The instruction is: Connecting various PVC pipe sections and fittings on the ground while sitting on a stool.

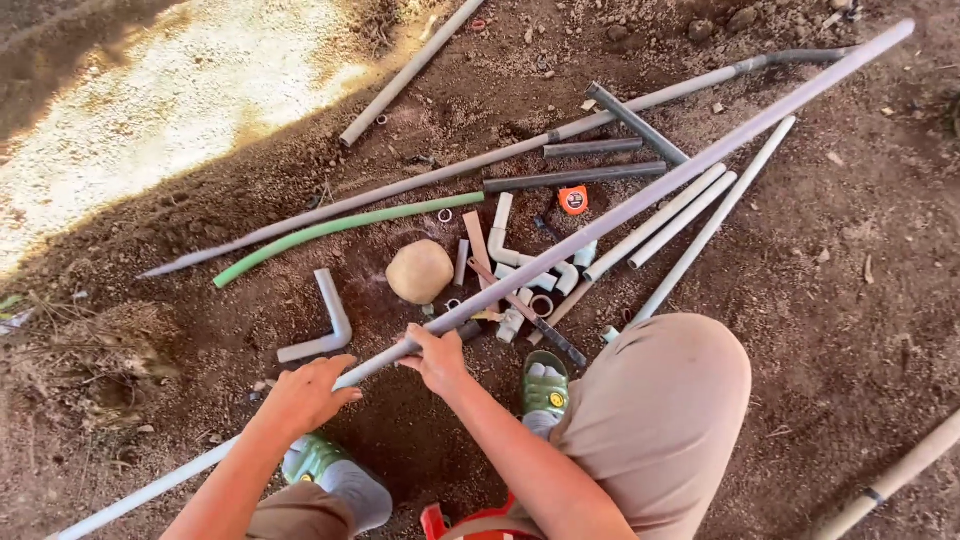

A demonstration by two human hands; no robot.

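Both hands grip 1 long grey pipe (pixel 640 205) that runs from the lower left corner of the frame to the upper right; the left hand (pixel 305 392) is wrapped over it at lower centre-left; the right hand (pixel 436 357) is closed around it just beside, at centre. Beyond the hands lie a round stone (pixel 420 271), a bent elbow pipe (pixel 325 322), a green hose (pixel 330 229) and an orange tape measure (pixel 573 200) on the dirt.
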